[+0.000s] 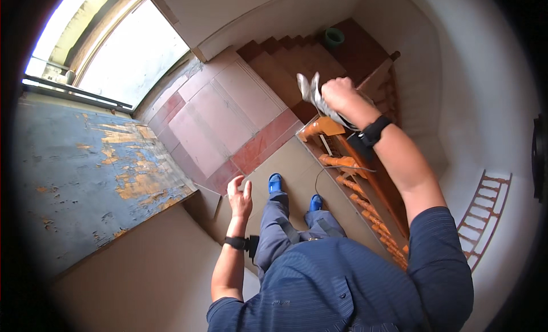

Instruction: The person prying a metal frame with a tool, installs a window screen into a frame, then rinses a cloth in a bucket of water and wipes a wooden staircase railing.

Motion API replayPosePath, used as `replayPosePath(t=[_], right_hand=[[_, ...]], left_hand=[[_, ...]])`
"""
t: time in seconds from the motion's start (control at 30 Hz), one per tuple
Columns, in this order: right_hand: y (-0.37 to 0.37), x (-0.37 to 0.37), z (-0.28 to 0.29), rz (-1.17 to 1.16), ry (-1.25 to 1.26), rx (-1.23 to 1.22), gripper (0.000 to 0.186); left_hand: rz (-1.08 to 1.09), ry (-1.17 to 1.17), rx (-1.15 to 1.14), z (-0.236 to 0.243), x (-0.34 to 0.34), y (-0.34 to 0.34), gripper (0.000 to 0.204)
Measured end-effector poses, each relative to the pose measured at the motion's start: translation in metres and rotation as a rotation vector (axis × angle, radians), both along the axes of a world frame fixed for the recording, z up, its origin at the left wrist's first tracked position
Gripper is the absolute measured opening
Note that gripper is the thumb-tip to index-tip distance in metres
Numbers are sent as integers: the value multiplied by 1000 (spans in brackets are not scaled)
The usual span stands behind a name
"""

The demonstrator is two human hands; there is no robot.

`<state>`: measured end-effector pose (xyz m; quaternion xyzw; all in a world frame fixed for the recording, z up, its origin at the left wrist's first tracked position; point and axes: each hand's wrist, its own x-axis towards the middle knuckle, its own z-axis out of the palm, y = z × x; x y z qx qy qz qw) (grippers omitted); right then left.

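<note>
My right hand (339,95) is closed around a greyish-white cloth (311,92). Two pointed ends of the cloth stick out past my fingers, and part of it hangs beside the top of the wooden stair railing (323,127). Whether the cloth touches the wood, I cannot tell. My left hand (240,198) is raised in front of my body with its fingers apart and nothing in it. Black bands are strapped round both wrists.
Brown stairs (279,66) descend ahead, with a green bucket (334,37) at the far corner. Orange turned balusters (371,215) run along my right. A thin wire (342,167) loops by them. To my left is a peeling blue door (85,172); pink tiles (211,121) lie ahead.
</note>
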<state>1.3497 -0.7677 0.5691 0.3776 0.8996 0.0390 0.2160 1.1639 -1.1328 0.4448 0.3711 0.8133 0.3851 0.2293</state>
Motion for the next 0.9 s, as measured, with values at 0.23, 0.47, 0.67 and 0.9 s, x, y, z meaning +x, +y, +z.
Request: replayPosePath(t=[0.23, 0.47, 0.67, 0.9], right_hand=[[-55, -12, -111, -58, -496, -211, 23], [-43, -38, -129, -94, -761, -346, 46], [-83, 17, -62, -32, 548, -655, 34], [-101, 76, 72, -151, 614, -619, 23]], left_hand=[[13, -92, -14, 10, -52, -16, 30], [345, -312, -202, -15, -70, -124, 23], [327, -453, -252, -27, -51, -112, 25], [-81, -339, 30, 9, -29, 41, 25]])
